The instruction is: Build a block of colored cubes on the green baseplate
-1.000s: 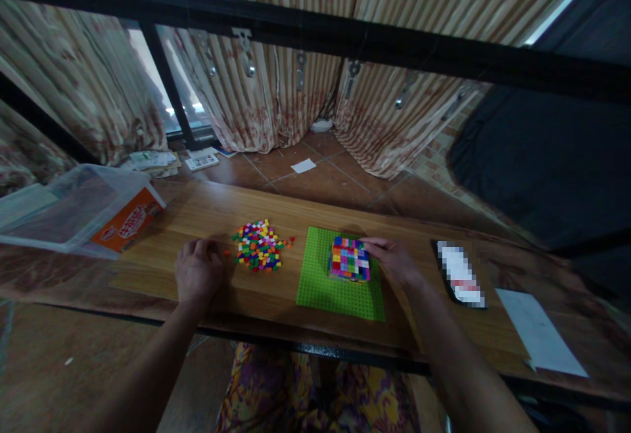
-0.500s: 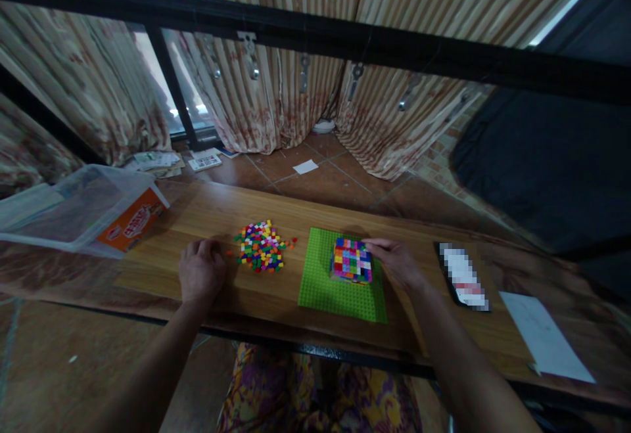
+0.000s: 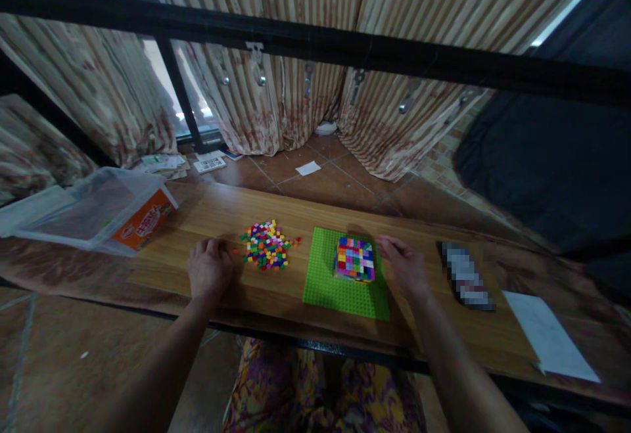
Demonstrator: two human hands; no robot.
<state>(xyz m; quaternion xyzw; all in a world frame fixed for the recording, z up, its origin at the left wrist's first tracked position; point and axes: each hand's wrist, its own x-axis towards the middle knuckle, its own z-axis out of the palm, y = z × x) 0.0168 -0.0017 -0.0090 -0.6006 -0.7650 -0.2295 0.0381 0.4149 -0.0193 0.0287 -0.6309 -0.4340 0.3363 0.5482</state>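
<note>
My left hand (image 3: 210,269) rests on the table with its fingers curled in, just left of a loose pile of small multicoloured building bricks (image 3: 266,246). Whatever its fingers may hold is hidden. A green studded baseplate (image 3: 320,288) lies right of the pile. On it stands a square block built of colourful bricks (image 3: 355,259), its top a patchwork of red, blue, purple, white and yellow. Beside the block's right side, apart from it, my right hand (image 3: 405,263) has thumb and fingers pinched together. Anything in that pinch is too small to make out.
A clear plastic bin (image 3: 98,213) with an orange label stands at the table's left end. Toward the right lie a phone (image 3: 466,275) with a blurred screen and a white sheet of paper (image 3: 552,338). A dark metal bar (image 3: 315,33) crosses in front of curtains.
My right hand has drawn back to the right from the block's upper right corner. The phone screen has dimmed. The whole view has shifted slightly; my left hand stays beside the pile.
</note>
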